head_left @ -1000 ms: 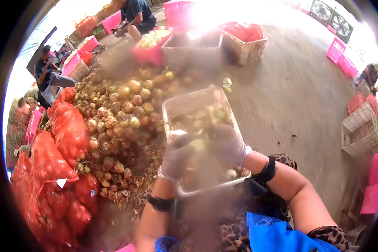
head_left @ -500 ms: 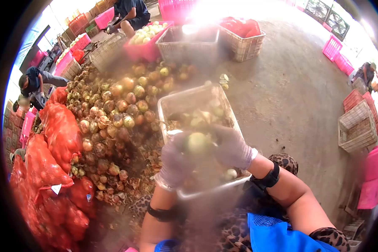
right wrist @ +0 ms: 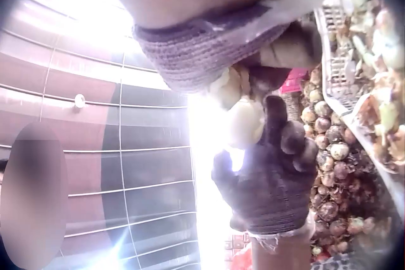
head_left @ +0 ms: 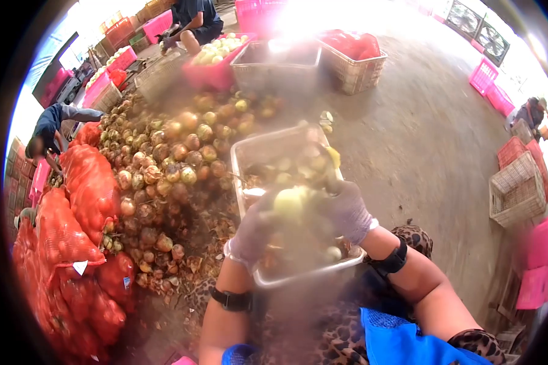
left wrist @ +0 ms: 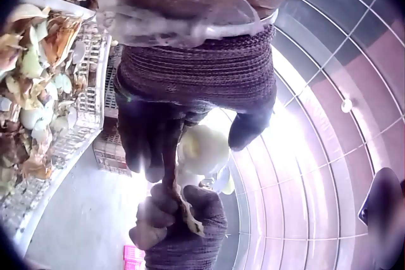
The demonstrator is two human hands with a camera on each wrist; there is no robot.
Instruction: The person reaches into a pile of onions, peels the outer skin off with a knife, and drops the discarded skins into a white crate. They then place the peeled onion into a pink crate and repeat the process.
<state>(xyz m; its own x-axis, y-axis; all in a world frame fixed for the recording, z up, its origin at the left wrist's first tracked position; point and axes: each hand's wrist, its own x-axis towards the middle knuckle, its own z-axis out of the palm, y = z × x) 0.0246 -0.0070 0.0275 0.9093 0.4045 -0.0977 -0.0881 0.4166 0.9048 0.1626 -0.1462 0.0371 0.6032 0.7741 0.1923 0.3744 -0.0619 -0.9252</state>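
Note:
A pale peeled onion is between the two gloved hands, over a white crate of onions and skins; the head view is blurred there. My left hand grips the onion, thumb on one side and curled fingers on the other in the right wrist view. Close against it, my right hand has curled fingers. In the left wrist view a thin brownish strip of peel is pinched in my right hand, beside the onion. A yellowish piece shows above my right hand in the head view.
Unpeeled onions are heaped left of the crate, with red net sacks farther left. Behind stand a pink crate of pale onions, a grey crate and a crate with red netting. People work around the edges.
The yellowish piece has appeared above my right hand. My left hand still holds the pale onion over the crate. At far left a person has bent lower over the sacks.

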